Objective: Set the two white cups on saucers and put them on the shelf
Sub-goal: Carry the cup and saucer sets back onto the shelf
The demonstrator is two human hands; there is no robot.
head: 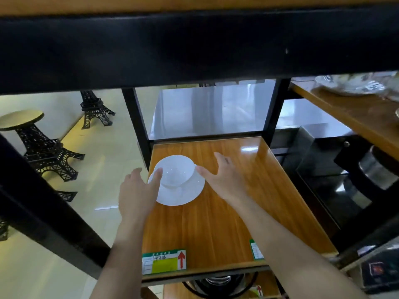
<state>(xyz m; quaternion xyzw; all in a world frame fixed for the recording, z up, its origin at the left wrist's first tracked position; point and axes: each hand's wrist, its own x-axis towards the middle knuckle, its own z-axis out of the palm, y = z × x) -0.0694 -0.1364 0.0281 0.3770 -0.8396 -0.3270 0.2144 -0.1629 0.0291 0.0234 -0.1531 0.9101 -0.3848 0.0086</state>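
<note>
A white cup (175, 171) sits upright on a white saucer (183, 195) at the far left of a glossy wooden shelf (216, 223). My left hand (138, 188) is at the saucer's left edge, its thumb touching the cup's rim, fingers spread. On the other side my right hand (224, 178) hovers with fingers apart and its thumb tip at the cup's right rim. Neither hand grips anything. Only one cup and one saucer are in view.
A black shelf beam (194, 50) crosses overhead. Black uprights (138, 121) frame the shelf. Labels (164, 261) are stuck on its front edge. Glass dishes (349, 85) lie on a neighbouring shelf at right. Black tower-shaped stools (43, 152) stand on the floor at left.
</note>
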